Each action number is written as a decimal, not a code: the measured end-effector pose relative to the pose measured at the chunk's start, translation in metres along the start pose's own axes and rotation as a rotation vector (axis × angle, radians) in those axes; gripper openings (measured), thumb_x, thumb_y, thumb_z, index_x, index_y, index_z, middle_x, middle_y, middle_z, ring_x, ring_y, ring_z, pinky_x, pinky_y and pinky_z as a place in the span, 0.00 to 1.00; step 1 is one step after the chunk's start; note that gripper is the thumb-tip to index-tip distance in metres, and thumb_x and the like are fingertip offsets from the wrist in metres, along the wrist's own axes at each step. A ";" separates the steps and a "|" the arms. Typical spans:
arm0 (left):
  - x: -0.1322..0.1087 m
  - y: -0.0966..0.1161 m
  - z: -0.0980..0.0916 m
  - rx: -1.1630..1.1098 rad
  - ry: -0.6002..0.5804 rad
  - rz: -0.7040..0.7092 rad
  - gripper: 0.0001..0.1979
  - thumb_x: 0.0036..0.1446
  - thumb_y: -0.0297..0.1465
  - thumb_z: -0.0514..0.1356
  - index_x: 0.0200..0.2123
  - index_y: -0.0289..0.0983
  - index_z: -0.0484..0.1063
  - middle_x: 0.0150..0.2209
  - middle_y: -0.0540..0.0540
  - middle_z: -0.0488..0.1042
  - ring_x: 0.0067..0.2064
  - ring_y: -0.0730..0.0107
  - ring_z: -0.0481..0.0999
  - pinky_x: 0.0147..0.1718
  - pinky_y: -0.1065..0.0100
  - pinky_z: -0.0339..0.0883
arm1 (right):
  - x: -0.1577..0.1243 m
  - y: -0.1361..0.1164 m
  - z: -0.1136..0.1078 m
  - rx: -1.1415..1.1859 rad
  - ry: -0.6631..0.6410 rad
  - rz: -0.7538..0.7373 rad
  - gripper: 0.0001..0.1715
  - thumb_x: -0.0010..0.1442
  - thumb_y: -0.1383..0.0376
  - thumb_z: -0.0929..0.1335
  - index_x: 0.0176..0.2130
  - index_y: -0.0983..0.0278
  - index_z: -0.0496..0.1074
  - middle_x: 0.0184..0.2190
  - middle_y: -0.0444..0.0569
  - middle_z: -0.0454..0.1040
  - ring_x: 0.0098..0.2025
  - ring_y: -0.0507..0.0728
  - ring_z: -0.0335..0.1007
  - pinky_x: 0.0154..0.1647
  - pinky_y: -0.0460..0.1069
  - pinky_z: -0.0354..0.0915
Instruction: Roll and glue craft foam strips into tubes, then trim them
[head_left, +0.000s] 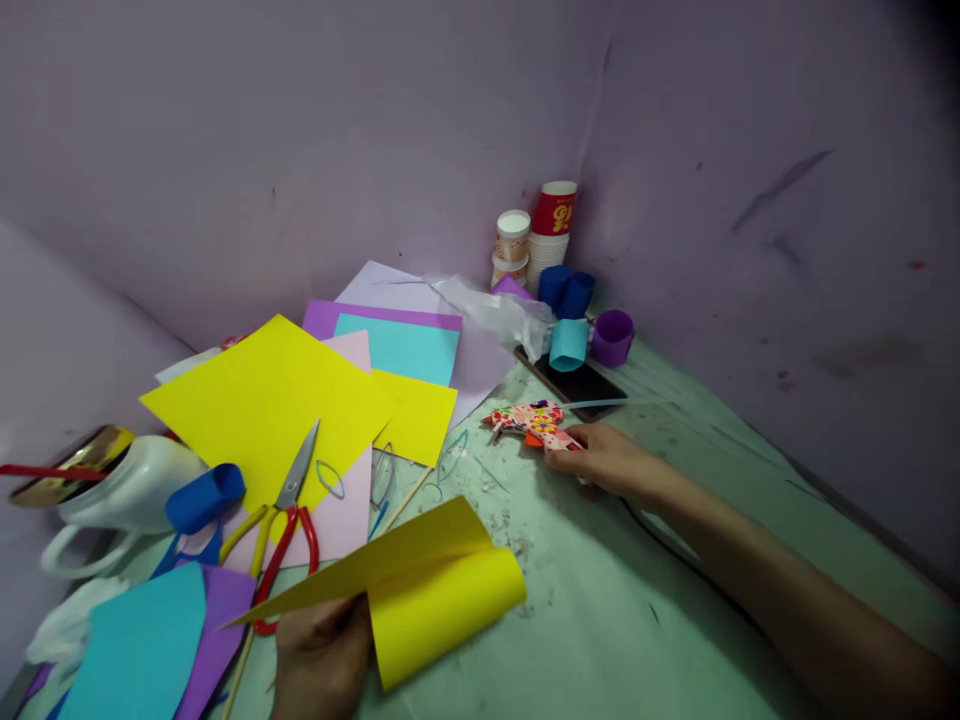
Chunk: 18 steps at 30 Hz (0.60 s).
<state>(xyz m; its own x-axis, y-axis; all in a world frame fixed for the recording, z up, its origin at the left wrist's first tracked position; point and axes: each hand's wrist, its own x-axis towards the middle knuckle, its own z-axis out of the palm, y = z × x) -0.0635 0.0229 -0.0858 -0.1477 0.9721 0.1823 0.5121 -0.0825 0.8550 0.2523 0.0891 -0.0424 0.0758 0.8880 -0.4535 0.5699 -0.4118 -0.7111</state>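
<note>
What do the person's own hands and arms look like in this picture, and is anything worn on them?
Both are bare. The left hand shows only to the wrist at the bottom edge, with no glove, ring or band visible. The right hand is likewise ungloved, and the right forearm is uncovered to the picture's edge: no sleeve, watch or bracelet shows.

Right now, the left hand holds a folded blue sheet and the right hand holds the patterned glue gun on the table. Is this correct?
Not quite. The head view shows that the folded sheet in the left hand is yellow, not blue. The rest stands: the right hand holds the patterned glue gun on the table.
</note>
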 end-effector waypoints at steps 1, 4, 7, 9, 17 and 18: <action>-0.002 0.001 0.000 -0.005 -0.026 -0.003 0.08 0.38 0.39 0.62 0.16 0.42 0.74 0.15 0.51 0.74 0.19 0.61 0.73 0.16 0.65 0.70 | -0.001 0.003 0.002 0.130 -0.033 0.019 0.10 0.47 0.60 0.69 0.27 0.64 0.67 0.18 0.42 0.65 0.20 0.52 0.62 0.17 0.45 0.58; -0.011 0.005 0.004 -0.009 -0.022 -0.012 0.10 0.42 0.37 0.60 0.16 0.40 0.74 0.16 0.49 0.75 0.20 0.62 0.73 0.19 0.65 0.70 | -0.009 0.011 0.007 0.427 -0.081 0.026 0.14 0.46 0.62 0.71 0.33 0.63 0.66 0.19 0.41 0.67 0.20 0.51 0.64 0.20 0.46 0.65; -0.015 0.010 0.007 -0.016 -0.022 -0.007 0.10 0.44 0.36 0.58 0.15 0.40 0.74 0.15 0.50 0.73 0.18 0.64 0.71 0.16 0.66 0.67 | -0.024 0.017 0.006 0.587 -0.100 -0.076 0.24 0.46 0.59 0.72 0.43 0.63 0.65 0.32 0.47 0.74 0.26 0.53 0.70 0.25 0.47 0.68; -0.015 0.017 0.008 -0.013 -0.007 0.000 0.10 0.44 0.34 0.58 0.15 0.40 0.74 0.15 0.51 0.72 0.18 0.65 0.71 0.17 0.67 0.66 | -0.035 0.023 0.002 0.574 -0.046 -0.176 0.27 0.48 0.57 0.72 0.46 0.62 0.65 0.34 0.47 0.74 0.28 0.53 0.70 0.26 0.46 0.68; -0.016 0.040 0.010 -0.044 -0.005 -0.007 0.12 0.47 0.33 0.56 0.16 0.40 0.74 0.16 0.51 0.72 0.20 0.67 0.71 0.21 0.68 0.66 | -0.070 0.072 -0.004 0.517 0.066 -0.314 0.13 0.53 0.52 0.68 0.29 0.59 0.68 0.18 0.43 0.67 0.19 0.53 0.61 0.18 0.46 0.61; -0.015 0.040 0.010 -0.044 -0.007 -0.012 0.12 0.47 0.34 0.57 0.16 0.40 0.74 0.16 0.51 0.72 0.20 0.67 0.71 0.21 0.68 0.66 | -0.071 0.075 -0.003 0.512 0.049 -0.309 0.13 0.54 0.52 0.68 0.29 0.59 0.68 0.19 0.44 0.69 0.20 0.54 0.64 0.18 0.46 0.63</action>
<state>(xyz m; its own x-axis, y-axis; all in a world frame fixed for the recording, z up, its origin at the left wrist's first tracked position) -0.0319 0.0070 -0.0595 -0.1478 0.9745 0.1686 0.4730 -0.0801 0.8774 0.2926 -0.0043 -0.0619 0.0137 0.9858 -0.1676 0.1058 -0.1681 -0.9801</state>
